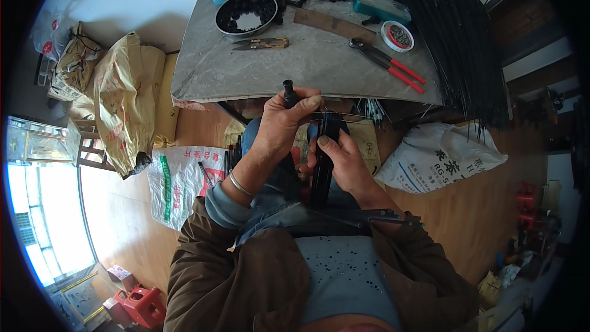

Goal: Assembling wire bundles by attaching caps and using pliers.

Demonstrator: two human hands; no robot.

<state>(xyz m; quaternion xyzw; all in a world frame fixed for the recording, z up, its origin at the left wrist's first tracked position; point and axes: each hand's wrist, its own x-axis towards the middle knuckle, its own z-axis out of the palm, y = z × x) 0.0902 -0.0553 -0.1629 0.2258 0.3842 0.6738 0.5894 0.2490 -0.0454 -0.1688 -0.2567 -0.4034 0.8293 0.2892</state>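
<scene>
A wooden floor (123, 221) spreads below, with sacks (126, 101) at the left and a white bag (439, 157) at the right. Farther off, a grey worktable (307, 61) carries a sheaf of black rods (455, 31), red-handled pliers (387, 61), a round tin (247, 13) and snips (264, 43). Near the table's edge, the left hand (283, 124) closes around a black cap (289, 93). Just right, the right hand (341, 163) grips a black rib bundle (326, 154), whose lower end is hidden in the lap.

I sit on a wooden floor (467, 209) at a grey table (319, 67); daylight enters through a window (37, 209) at left.
</scene>
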